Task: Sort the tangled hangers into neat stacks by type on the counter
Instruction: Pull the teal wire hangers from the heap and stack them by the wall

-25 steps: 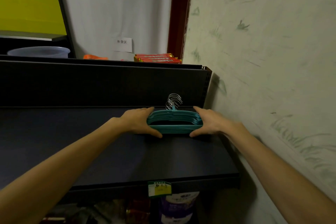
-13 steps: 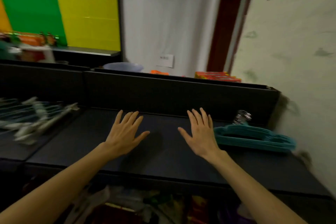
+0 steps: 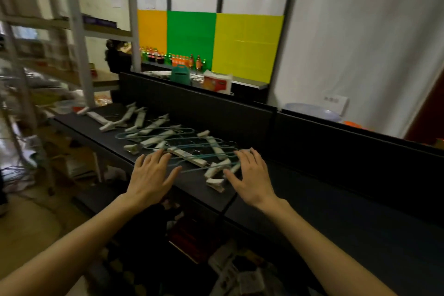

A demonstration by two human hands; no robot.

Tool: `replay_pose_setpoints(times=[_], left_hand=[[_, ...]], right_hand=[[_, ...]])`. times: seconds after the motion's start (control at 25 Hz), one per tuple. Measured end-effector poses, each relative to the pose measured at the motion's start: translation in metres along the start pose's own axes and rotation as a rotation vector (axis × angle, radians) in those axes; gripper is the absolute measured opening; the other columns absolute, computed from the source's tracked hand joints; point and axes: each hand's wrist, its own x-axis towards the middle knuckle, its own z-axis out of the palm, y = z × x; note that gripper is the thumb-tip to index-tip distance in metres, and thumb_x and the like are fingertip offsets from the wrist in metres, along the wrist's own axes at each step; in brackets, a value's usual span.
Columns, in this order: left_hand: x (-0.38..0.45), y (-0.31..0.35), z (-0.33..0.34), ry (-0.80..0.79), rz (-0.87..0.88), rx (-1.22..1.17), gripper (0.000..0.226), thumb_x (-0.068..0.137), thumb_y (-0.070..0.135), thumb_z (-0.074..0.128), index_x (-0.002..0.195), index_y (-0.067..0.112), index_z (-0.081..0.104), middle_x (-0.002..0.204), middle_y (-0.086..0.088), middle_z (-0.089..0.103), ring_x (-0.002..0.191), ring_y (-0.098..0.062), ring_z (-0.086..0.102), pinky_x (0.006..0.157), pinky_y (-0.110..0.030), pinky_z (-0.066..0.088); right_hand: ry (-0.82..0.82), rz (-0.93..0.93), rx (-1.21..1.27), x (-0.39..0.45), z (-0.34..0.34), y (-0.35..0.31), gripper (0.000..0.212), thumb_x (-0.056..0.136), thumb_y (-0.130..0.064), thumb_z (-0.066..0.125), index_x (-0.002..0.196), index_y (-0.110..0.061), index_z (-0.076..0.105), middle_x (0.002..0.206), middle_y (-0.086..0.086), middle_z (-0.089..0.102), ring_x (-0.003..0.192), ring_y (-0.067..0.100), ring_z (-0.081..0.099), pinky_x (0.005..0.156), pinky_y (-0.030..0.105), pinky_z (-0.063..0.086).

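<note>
A tangled heap of thin teal wire hangers with white clips (image 3: 177,145) lies spread along the dark counter (image 3: 336,211). My left hand (image 3: 150,176) hovers with fingers spread at the heap's near left edge, fingertips over a hanger wire. Over the heap's right end my right hand (image 3: 249,176) is spread too, its fingertips close to the white clips. Neither hand holds anything. The stack of teal plastic hangers is out of view.
A black back panel (image 3: 216,113) rises behind the counter. White metal shelving (image 3: 77,38) stands at left. Bottles (image 3: 173,59) and boxes sit on a far shelf under coloured panels. Packaged goods lie on the shelf below the counter (image 3: 230,269).
My hands let go of the teal plastic hanger stack at the right end. My view swung left, and both open hands moved over to the tangled clip hangers.
</note>
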Motion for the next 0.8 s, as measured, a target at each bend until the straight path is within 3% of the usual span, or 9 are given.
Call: replay_pose_setpoints(times=[0.24, 0.52, 0.68, 0.8], left_hand=[[0.084, -0.113, 0.016, 0.026, -0.051, -0.026, 0.085, 0.088, 0.074, 0.010, 0.141, 0.021, 0.050, 0.149, -0.005, 0.046, 0.137, -0.027, 0.043, 0.113, -0.045, 0.029], [0.202, -0.228, 0.037, -0.151, -0.033, -0.060, 0.082, 0.088, 0.082, 0.022, 0.142, 0.025, 0.047, 0.158, -0.004, 0.035, 0.141, -0.025, 0.038, 0.116, -0.044, 0.029], [0.239, -0.235, 0.043, -0.245, 0.266, -0.027, 0.091, 0.081, 0.090, 0.030, 0.144, 0.027, 0.047, 0.156, 0.002, 0.037, 0.139, -0.017, 0.039, 0.113, -0.037, 0.031], [0.263, -0.231, 0.051, -0.364, 0.410, -0.020, 0.105, 0.073, 0.094, 0.034, 0.150, 0.023, 0.042, 0.152, 0.003, 0.042, 0.134, -0.017, 0.045, 0.109, -0.035, 0.036]], right_hand=[[-0.061, -0.108, 0.033, 0.142, 0.084, -0.065, 0.071, 0.096, -0.057, 0.052, 0.153, -0.019, 0.033, 0.157, 0.000, 0.036, 0.151, 0.025, 0.015, 0.123, 0.043, 0.017], [-0.385, -0.059, 0.017, 0.303, 0.161, -0.128, 0.091, 0.087, -0.067, 0.058, 0.157, -0.021, 0.024, 0.162, 0.006, 0.027, 0.152, 0.031, 0.014, 0.122, 0.048, 0.018], [-0.437, -0.003, -0.042, 0.327, 0.193, -0.135, 0.091, 0.086, -0.070, 0.056, 0.157, -0.024, 0.024, 0.161, 0.005, 0.028, 0.151, 0.031, 0.015, 0.122, 0.049, 0.016], [-0.350, 0.117, 0.020, 0.334, 0.193, -0.124, 0.079, 0.091, -0.066, 0.053, 0.155, -0.025, 0.031, 0.159, 0.004, 0.033, 0.150, 0.030, 0.018, 0.121, 0.049, 0.019]])
